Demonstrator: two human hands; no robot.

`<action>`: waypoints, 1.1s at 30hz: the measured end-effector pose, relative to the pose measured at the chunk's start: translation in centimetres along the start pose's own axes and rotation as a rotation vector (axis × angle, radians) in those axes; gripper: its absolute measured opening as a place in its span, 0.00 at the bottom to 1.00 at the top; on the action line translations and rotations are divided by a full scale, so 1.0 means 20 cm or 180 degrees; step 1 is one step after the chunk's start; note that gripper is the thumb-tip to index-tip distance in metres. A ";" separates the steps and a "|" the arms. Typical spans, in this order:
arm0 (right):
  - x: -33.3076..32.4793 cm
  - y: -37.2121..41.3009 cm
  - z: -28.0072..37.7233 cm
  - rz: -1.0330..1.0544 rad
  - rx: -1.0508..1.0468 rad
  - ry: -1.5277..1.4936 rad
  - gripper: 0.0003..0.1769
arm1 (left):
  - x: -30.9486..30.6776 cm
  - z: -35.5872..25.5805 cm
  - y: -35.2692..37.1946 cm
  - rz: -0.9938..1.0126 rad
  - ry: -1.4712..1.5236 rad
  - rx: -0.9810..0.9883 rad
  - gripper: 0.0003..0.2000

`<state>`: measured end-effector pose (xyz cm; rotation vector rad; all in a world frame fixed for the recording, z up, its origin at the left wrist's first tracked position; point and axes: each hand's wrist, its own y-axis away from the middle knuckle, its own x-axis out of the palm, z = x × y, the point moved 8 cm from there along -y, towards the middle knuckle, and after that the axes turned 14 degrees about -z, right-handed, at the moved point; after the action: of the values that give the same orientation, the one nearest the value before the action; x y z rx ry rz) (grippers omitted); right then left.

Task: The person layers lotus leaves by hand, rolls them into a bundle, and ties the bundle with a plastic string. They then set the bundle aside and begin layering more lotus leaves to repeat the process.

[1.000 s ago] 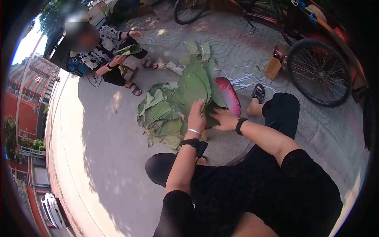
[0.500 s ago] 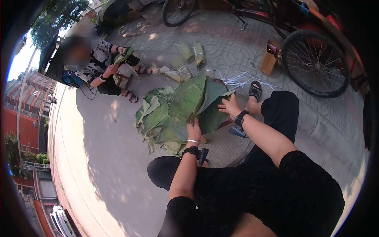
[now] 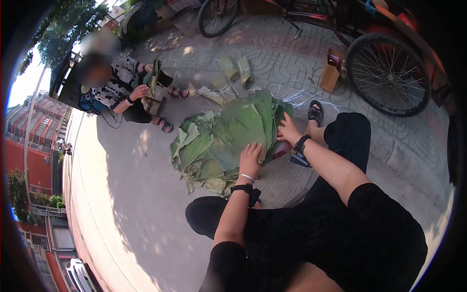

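A pile of large dull-green leaves (image 3: 241,121) lies in front of my knees, with more crumpled leaves (image 3: 192,146) on its left side. My left hand (image 3: 251,158) rests with its fingers spread on the near edge of the large leaves. At the right edge of the stack is my right hand (image 3: 289,130), fingers apart, touching the outermost leaf. A small reddish-purple patch (image 3: 281,150) shows beneath the leaves beside it; what it belongs to is hidden.
Another person (image 3: 121,85) sits at the upper left, holding folded leaves (image 3: 152,78). Leaf rolls (image 3: 244,70) and white strips (image 3: 311,99) lie beyond the pile. A cardboard box (image 3: 332,71) stands beside a cart wheel (image 3: 387,74) at the right.
The upper leaves have come down flatter onto the pile. My left hand has moved from gripping the leaf's lower edge to lying spread on top. The other person's folded leaves have tilted upright.
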<state>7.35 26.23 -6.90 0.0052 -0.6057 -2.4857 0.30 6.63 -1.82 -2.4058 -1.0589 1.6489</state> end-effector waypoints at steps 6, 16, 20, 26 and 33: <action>-0.15 -0.09 -0.02 -0.0568 -0.0561 0.0616 0.38 | 0.05 -0.03 0.04 0.0243 -0.0541 0.0125 0.30; -0.13 -0.21 -0.05 -0.0977 -0.0066 -0.0147 0.29 | -0.07 -0.17 0.02 0.0598 -0.0712 0.0293 0.44; -0.14 -0.20 0.02 -0.1352 -0.0730 0.0465 0.21 | -0.02 -0.13 0.03 0.0871 -0.0993 0.0316 0.42; 0.07 -0.03 0.27 -0.0930 -0.2145 0.1246 0.17 | 0.04 -0.21 0.03 0.0647 -0.0968 0.0380 0.41; 0.40 0.24 0.33 0.0077 -0.2939 0.2701 0.35 | 0.05 -0.21 0.04 0.0593 -0.0983 0.0440 0.41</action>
<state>2.31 21.31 2.10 0.6375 0.8679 -2.2121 4.39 7.89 -1.22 -2.2717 -0.7348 2.1310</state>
